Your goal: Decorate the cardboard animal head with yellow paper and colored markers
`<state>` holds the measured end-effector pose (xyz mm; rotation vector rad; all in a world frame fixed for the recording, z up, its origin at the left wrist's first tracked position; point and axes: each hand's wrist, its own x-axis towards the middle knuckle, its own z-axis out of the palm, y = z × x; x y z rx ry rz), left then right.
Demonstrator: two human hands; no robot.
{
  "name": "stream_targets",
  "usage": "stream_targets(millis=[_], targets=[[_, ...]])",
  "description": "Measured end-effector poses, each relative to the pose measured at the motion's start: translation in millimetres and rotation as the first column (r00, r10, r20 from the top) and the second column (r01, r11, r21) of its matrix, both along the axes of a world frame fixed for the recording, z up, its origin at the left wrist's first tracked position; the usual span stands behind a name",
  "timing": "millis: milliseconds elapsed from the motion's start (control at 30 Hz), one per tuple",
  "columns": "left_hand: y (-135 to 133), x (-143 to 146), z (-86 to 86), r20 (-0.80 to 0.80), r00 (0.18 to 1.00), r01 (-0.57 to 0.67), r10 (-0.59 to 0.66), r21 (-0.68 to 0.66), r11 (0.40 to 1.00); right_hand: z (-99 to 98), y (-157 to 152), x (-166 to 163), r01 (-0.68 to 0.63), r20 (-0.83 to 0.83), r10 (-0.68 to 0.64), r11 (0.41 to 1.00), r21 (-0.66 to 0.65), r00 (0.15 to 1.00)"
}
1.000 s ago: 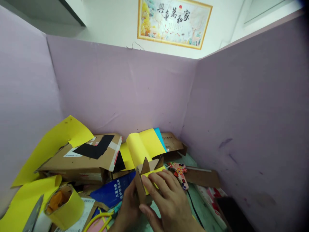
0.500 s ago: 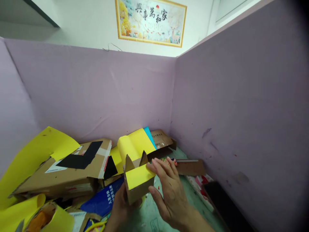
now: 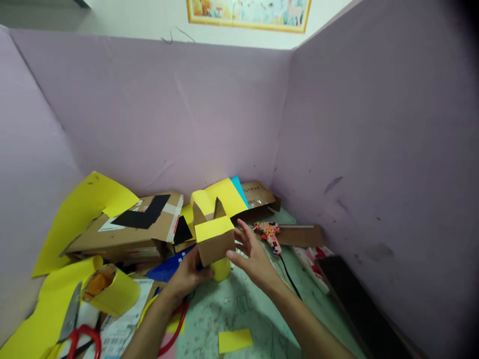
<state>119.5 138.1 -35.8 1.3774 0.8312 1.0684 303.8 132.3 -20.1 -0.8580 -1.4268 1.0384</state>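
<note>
Cardboard box (image 3: 215, 247): small, with two pointed ears on top and a yellow strip (image 3: 213, 230) across its upper face. It is held up over the middle of the table (image 3: 239, 314), on top of a short yellow roll (image 3: 220, 269).
Left hand (image 3: 187, 276): closed around the box's lower left corner, fingers under it beside the roll.
Right hand (image 3: 252, 257): open with fingers spread, just beside the box's right side. I cannot tell whether the fingertips touch it.
Glue gun (image 3: 269, 233): patterned, lying right of the right hand toward the far right corner, its black cord trailing to the near edge.
Cardboard strip (image 3: 299, 235): flat, just behind the glue gun.
Yellow scrap (image 3: 235, 340): flat on the table near the near edge, between the forearms.
Flattened carton (image 3: 127, 237): left of the box along the far edge, with a black paper shape (image 3: 144, 218) on it.
Yellow sheets (image 3: 82, 214): leaning at the left edge.
Scissors (image 3: 84, 339): red-handled, at the near left corner.
Purple partition (image 3: 168, 109): encloses the table on the left, far and right sides.
</note>
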Motion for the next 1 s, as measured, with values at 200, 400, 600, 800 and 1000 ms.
stream_targets(millis=[200,400,600,800,1000], targets=[[1.6,-6.0,1.2,0.005,0.997,0.081,-0.081,0.008,0.997,5.3,3.5,2.6,-0.027,0.001,0.027,1.0,-0.006,1.0],[1.1,0.3,-6.7,-0.028,0.999,0.028,-0.027,0.044,0.999,14.4,0.8,0.6,-0.003,0.057,0.003,1.0,-0.009,0.998],[0.2,12.4,-12.9,-0.12,0.986,-0.103,0.119,0.136,0.985,46.5,-11.0,-13.6,0.265,0.243,-0.277,0.961,0.081,0.93],[-5.6,22.1,-18.7,-0.189,0.957,-0.19,0.221,0.169,0.967,64.5,-15.7,-23.2,0.533,0.429,-0.512,0.842,0.08,0.745],[-9.9,24.0,-16.0,-0.174,0.953,-0.22,0.248,0.169,0.961,51.9,-17.7,-7.3,0.537,0.468,-0.66,0.75,0.385,0.587]])
